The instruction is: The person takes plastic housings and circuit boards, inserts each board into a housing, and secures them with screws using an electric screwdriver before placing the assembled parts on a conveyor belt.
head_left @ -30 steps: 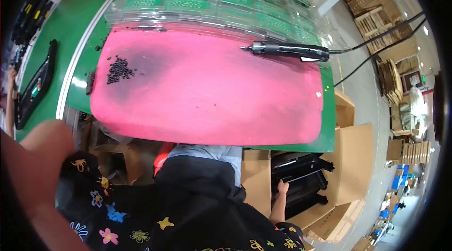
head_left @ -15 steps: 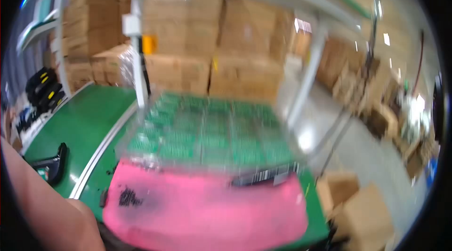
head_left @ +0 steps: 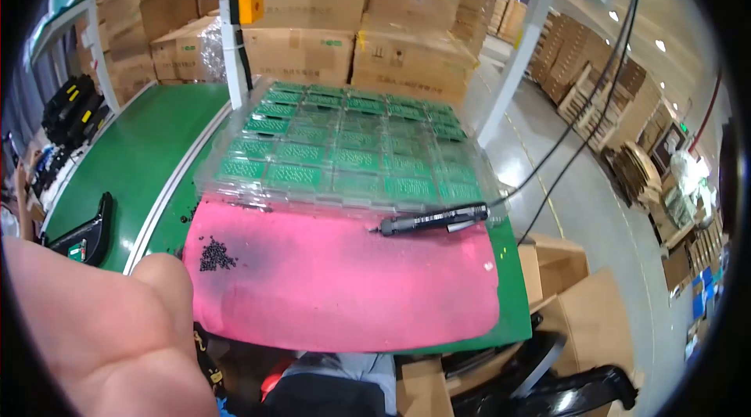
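My left hand (head_left: pixel 109 331) looms large and very close at the lower left, its palm side showing; its fingertips are out of sight, so what it holds, if anything, is hidden. It overlaps the left edge of a pink mat (head_left: pixel 352 284). On the mat lie a pile of small black screws (head_left: pixel 217 254) and a black electric screwdriver (head_left: pixel 434 220), its tip pointing left. Behind them stands a clear tray (head_left: pixel 344 194) of green circuit boards (head_left: pixel 358 159). My right hand is not in view. Black plastic parts (head_left: pixel 579 390) show at the lower right.
An open cardboard box (head_left: pixel 594 315) stands beside the bench's right edge. A black frame (head_left: pixel 90 233) lies on the green conveyor (head_left: pixel 160 124) at left. Stacked cartons (head_left: pixel 415 57) rise behind the tray. The screwdriver's cable (head_left: pixel 540 167) runs up right. Part of another person (head_left: pixel 22 190) shows far left.
The view has tilted up, bringing in the cartons and shelf frame. My right hand, earlier at a black part in the box, has left the view. The black parts there now stand higher.
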A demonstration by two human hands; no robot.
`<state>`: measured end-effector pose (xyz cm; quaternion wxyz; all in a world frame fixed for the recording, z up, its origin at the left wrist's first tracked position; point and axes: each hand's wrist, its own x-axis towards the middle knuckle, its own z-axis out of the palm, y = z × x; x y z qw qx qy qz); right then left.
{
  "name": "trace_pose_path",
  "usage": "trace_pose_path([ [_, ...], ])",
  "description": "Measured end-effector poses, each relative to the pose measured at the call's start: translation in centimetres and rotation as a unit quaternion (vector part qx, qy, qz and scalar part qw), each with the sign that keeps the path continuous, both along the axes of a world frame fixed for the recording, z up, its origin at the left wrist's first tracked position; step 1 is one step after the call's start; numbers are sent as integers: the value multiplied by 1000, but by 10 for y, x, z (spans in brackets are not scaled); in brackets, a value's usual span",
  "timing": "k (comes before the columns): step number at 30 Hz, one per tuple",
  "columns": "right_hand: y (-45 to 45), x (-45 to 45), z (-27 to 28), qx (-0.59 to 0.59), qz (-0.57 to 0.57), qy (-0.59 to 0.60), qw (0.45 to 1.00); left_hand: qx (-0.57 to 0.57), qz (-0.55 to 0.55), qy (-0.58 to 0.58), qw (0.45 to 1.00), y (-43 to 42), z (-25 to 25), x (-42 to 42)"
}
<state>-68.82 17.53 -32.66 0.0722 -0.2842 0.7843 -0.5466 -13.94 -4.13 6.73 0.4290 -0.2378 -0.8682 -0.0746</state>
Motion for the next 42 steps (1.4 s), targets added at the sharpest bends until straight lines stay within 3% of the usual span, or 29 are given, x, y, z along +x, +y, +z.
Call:
trace_pose_path([
  [3, -5, 36, 47, 17, -58, 82, 995, 20, 3, -6, 1000, 1, -2, -7],
  [5, -21, 52, 59, -91, -48, 86, 991, 25, 0, -5, 1000, 1, -3, -8],
  [6, -35, 65, 71, -112, -52, 154, 980, 25, -1, -6, 1000, 1, -4, -8],
  [8, -45, 67, 89, -70, -63, 148, 984, 24, -9, -8, 1000, 3, -4, -8],
  [10, -66, 100, 115, -184, -63, 49, 980, 27, -16, -10, 999, 3, -4, -8],
  [11, -71, 108, 120, -250, -25, -65, 966, 28, -15, -7, 999, 2, -5, -7],
  [13, -86, 137, 130, -308, 45, -121, 942, 31, -6, -3, 1000, 2, -9, -8],
  [15, -106, 185, 140, -319, 108, -159, 928, 41, 52, 10, 998, 0, -17, -10],
  [17, -115, 231, 145, -230, 157, -184, 943, 63, 166, 12, 984, -7, -31, -22],
  [18, -121, 255, 146, -214, 152, -263, 928, 82, 259, 6, 963, -16, -40, -36],
  [19, -125, 273, 132, -199, 171, -246, 933, 100, 351, -12, 931, -28, -53, -52],
  [20, -125, 290, 151, -89, 226, -357, 902, 118, 430, -41, 894, -42, -66, -71],
  [22, -122, 301, 124, -18, 385, -374, 844, 134, 527, -131, 829, -72, -116, -85],
  [24, -134, 286, 124, 27, 626, -251, 738, 189, 484, -388, 761, -114, -161, -60],
  [25, -141, 276, 160, 113, 667, -157, 720, 227, 507, -421, 717, -120, -161, -52],
  [26, -148, 269, 187, 70, 652, -33, 755, 261, 527, -454, 670, -125, -161, -45],
  [27, -159, 261, 222, 90, 622, 41, 777, 244, 528, -416, 699, -131, -173, -35],
  [28, -171, 253, 248, 35, 615, 73, 784, 229, 524, -381, 727, -136, -184, -25],
  [30, -196, 248, 296, -127, 589, 313, 734, 250, 536, -357, 723, -137, -186, -16],
  [31, -214, 255, 313, -266, 590, 327, 689, 257, 542, -355, 717, -136, -187, -12],
  [33, -227, 264, 334, -317, 596, 369, 639, 280, 544, -337, 715, -135, -191, -4],
  [36, -228, 271, 345, -287, 630, 404, 598, 333, 526, -304, 721, -128, -186, -2],
  [42, -206, 261, 393, -173, 698, 475, 507, 298, 510, -330, 736, -129, -193, 4],
])
